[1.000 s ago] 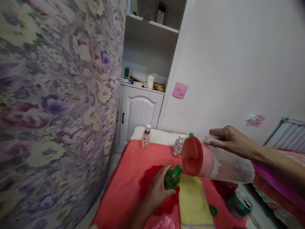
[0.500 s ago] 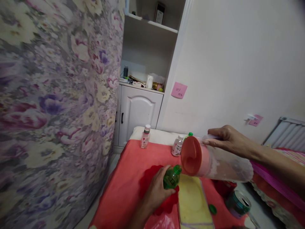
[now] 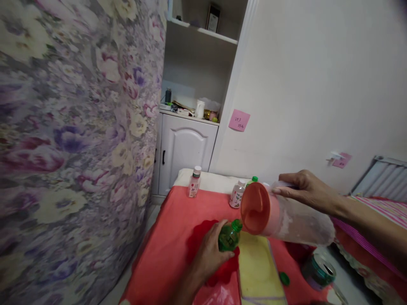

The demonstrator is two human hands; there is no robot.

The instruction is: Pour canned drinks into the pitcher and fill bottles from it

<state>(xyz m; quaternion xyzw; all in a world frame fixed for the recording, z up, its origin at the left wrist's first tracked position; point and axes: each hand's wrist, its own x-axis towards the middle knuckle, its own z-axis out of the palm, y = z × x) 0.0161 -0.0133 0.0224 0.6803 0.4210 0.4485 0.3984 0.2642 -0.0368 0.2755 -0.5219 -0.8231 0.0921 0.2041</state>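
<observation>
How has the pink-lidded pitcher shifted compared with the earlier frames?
No clear move. The pitcher stays tipped on its side in the right hand, its spout above the green bottle, just right of the small white bottle.

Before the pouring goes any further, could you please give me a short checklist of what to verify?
1. Green bottle held by left hand: ok.
2. Bottle cap off, green cap lying on the red cloth: ok.
3. Pitcher tilted, gripped by right hand: ok.
4. Pitcher rim over bottle mouth: ok.
5. Liquid flowing: cannot tell.
6. Fill level in bottle: cannot tell.
</observation>
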